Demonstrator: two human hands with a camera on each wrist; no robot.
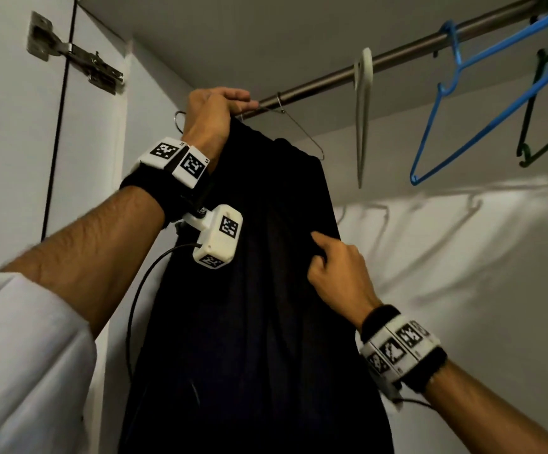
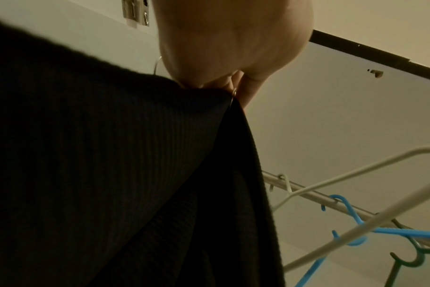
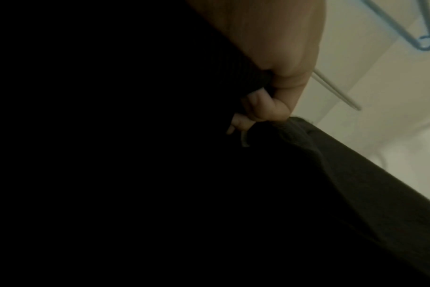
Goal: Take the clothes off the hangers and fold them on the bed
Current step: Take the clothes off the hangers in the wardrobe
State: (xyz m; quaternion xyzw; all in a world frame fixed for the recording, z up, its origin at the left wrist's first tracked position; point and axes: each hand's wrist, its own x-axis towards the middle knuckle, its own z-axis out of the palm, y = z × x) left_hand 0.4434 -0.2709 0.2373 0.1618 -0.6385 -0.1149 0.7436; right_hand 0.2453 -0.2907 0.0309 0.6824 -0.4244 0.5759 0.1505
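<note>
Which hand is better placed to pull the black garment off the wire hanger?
Probably right: the right hand already pinches the black garment, while the left hand holds the wire hanger.

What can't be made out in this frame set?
- Black garment: its type and lower end, cut off by the head view's bottom edge.
- Wire hanger: mostly covered by the garment.
- Left hand grip: fingers hidden behind it.
- Right wrist view: mostly dark cloth.

White sleeve (image 1: 20,348), tagged black wristbands (image 1: 400,348)
</note>
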